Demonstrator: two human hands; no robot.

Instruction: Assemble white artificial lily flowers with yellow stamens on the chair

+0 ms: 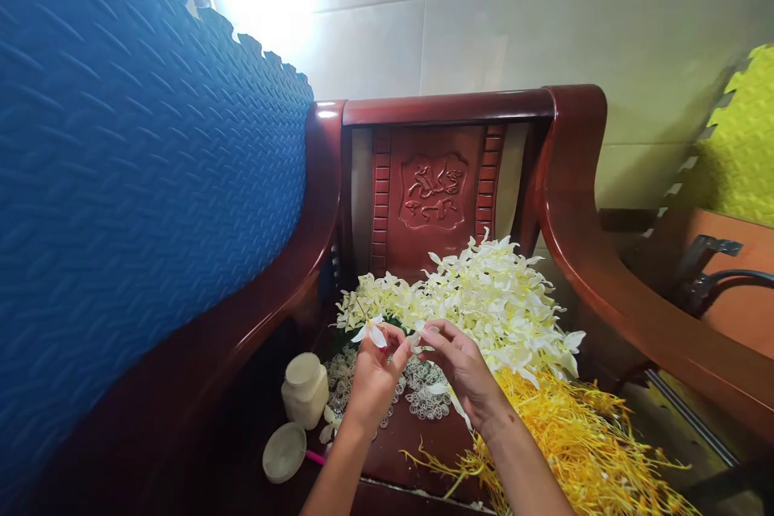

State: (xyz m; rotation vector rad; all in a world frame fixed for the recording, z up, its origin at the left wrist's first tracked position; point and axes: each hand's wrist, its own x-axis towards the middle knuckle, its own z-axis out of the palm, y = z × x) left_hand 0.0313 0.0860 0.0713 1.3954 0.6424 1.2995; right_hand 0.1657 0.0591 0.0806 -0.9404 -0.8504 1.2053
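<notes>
My left hand (380, 371) is closed on a white artificial flower (370, 332), whose thin brown stem points up and left. Close beside it, my right hand (463, 367) pinches a small white flower piece (416, 336) between thumb and fingers; its exact shape is partly hidden. The fingertips of both hands nearly meet. Behind them rises a large heap of white flowers (496, 298). Below the hands lie many small clear ring-shaped pieces (426, 391). A bundle of yellow stamen-like strands (562, 435) spreads to the right of my right forearm.
Everything lies on a dark red wooden chair seat (411, 451) with a carved backrest (432, 189) and curved armrests. On the left stand a white jar (305, 391) and a round lid (284, 453) beside a pink stick (315, 458). A blue foam mat (151, 161) walls the left side.
</notes>
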